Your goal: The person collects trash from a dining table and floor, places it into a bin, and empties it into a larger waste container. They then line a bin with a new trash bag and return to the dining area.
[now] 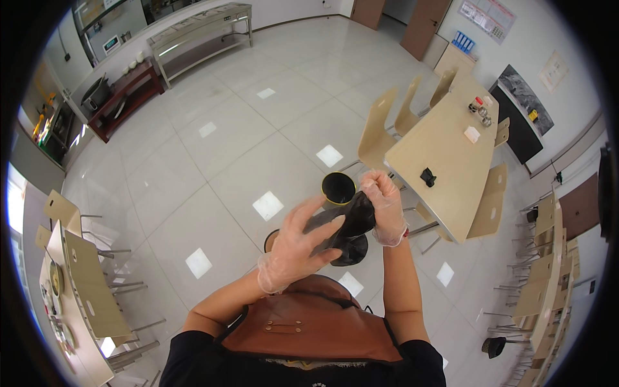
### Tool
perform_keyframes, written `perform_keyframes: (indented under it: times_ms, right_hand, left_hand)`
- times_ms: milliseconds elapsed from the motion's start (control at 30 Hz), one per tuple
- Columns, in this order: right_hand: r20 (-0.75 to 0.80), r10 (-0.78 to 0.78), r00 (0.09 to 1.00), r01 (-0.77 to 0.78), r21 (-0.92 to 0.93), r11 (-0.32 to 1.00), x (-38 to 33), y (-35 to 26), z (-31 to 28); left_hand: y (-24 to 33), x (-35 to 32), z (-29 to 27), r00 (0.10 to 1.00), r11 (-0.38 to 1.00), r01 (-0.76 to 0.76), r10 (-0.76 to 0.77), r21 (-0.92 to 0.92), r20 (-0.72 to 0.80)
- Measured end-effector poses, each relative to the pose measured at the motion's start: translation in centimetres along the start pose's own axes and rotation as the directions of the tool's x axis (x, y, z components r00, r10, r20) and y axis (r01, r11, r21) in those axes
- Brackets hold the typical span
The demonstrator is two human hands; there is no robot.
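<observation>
My right hand [385,206], in a clear thin glove, is closed on the gathered top of a black plastic bag [358,218]. The bag hangs down in front of my body, thin and partly see-through on its left side. My left hand [293,242], gloved alike, has its fingers spread beside the bag; whether the fingertips touch it I cannot tell. Just beyond the bag is a round black bin [338,188] with a yellow rim. Below the bag shows a dark rounded shape [351,250], partly hidden, with a shiny black surface.
To the right stands a long pale table [445,142] with chairs [377,129], a crumpled black bundle [428,177] and several small jars [477,106]. Another table [71,335] holding dishes is at left. A steel counter [203,39] and dark red bench [126,97] line the far wall.
</observation>
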State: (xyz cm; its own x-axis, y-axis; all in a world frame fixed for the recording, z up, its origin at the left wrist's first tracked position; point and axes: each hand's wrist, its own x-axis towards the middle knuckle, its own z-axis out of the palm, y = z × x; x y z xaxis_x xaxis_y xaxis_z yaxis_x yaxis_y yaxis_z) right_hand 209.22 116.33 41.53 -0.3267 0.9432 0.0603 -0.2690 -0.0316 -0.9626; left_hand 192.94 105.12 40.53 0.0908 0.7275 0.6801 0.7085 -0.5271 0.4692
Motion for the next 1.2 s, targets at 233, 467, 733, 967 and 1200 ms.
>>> perform_keyframes:
  times_ms: [233, 467, 733, 967, 1200]
  right_hand:
    - [0.110, 0.032, 0.993, -0.012, -0.182, 0.983, 0.6, -2.6, -4.3]
    - [-0.182, -0.395, 0.900, 0.091, -0.809, 0.581, -1.3, -0.6, -4.5]
    - [-0.353, -0.111, 0.929, -0.266, -0.844, 0.466, -0.6, 17.8, -4.1]
    - [-0.419, 0.296, 0.858, -0.279, 0.103, 0.955, -2.6, 24.6, -11.9]
    - [0.395, -0.211, 0.894, 0.442, -0.856, 0.268, -0.5, 19.1, -1.3]
  left_hand:
    - [-8.0, -4.1, 6.1, 0.725, 0.571, 0.689, -0.561, -0.446, 0.400]
    - [-7.8, -0.4, 6.2, 0.741, 0.658, 0.622, -0.670, -0.426, 0.046]
    - [-6.6, -1.8, 5.6, 0.572, 0.278, 0.594, -0.805, -0.755, 0.154]
    - [-13.1, -9.6, 4.2, 0.413, -0.153, 0.323, -0.865, -0.934, 0.284]
    - [-5.4, -7.8, 1.9, 0.469, -0.074, 0.325, -0.853, -0.943, 0.229]
